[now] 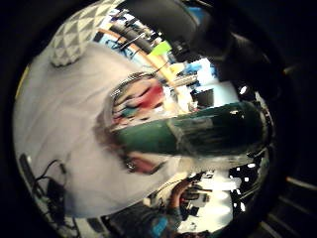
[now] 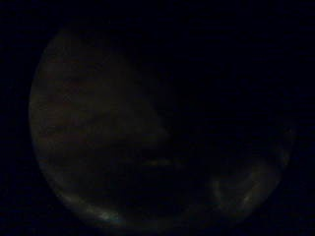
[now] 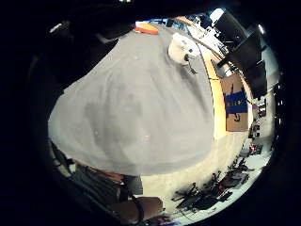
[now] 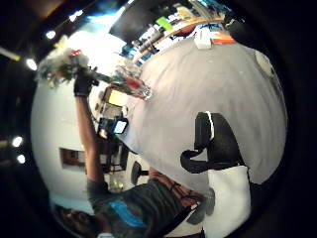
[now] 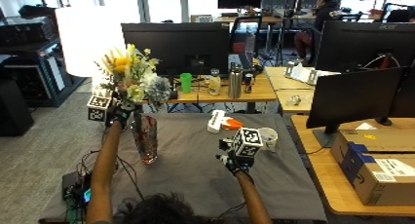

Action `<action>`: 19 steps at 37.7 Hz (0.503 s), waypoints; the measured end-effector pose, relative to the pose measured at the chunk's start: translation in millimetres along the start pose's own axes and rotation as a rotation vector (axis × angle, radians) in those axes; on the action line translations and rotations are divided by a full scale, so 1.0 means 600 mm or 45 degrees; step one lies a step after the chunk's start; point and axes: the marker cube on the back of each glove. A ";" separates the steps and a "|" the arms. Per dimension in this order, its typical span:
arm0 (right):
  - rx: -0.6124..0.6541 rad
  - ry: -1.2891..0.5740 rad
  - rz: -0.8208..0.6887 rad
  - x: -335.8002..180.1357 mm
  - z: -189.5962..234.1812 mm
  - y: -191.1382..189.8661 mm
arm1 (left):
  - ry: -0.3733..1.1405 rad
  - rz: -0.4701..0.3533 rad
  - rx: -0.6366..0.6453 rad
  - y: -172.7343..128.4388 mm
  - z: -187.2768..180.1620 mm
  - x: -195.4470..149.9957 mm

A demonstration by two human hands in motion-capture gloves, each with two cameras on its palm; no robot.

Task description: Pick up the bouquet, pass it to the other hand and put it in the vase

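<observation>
left hand (image 5: 121,114) grips 1 bouquet (image 5: 132,78) above 1 vase (image 5: 145,139); right hand (image 5: 235,161) relaxed.

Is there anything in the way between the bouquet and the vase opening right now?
Nothing visible. The left hand holds the bouquet just above the glass vase, whose mouth looks clear. The white mug and the right hand sit well off to the side.

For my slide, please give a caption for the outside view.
Left hand holds the bouquet above the glass vase; right hand waits over the table.
</observation>
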 end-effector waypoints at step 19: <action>0.034 -0.015 -0.009 -0.012 -0.014 0.007 | -0.500 -0.195 -0.011 0.083 -0.112 -0.026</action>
